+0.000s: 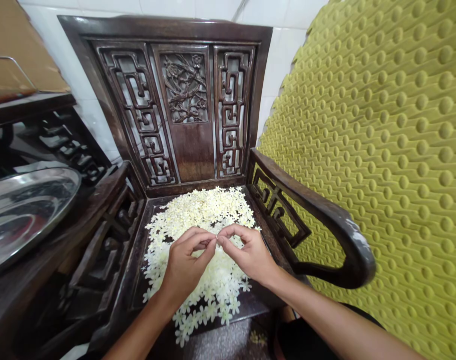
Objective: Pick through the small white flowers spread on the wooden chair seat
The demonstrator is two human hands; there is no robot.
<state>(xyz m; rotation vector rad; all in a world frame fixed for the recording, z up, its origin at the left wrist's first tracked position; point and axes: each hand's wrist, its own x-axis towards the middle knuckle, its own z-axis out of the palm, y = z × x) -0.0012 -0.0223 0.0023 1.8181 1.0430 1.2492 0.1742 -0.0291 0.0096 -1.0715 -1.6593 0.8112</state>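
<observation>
My left hand and my right hand meet fingertip to fingertip above a wooden chair seat. Thumb and forefinger of each are pinched together. A tiny pale speck shows where the fingertips meet, too small to name. Under and behind both hands, small white and yellowish five-petalled flowers cover much of the seat. They lie heaped toward the chair back and more loosely along the front edge.
The chair's carved back rises ahead, and its curved armrest stands at right. A shiny metal tray rests at left near another dark carved piece. Yellow bumpy padding fills the right side; white tiles line the wall.
</observation>
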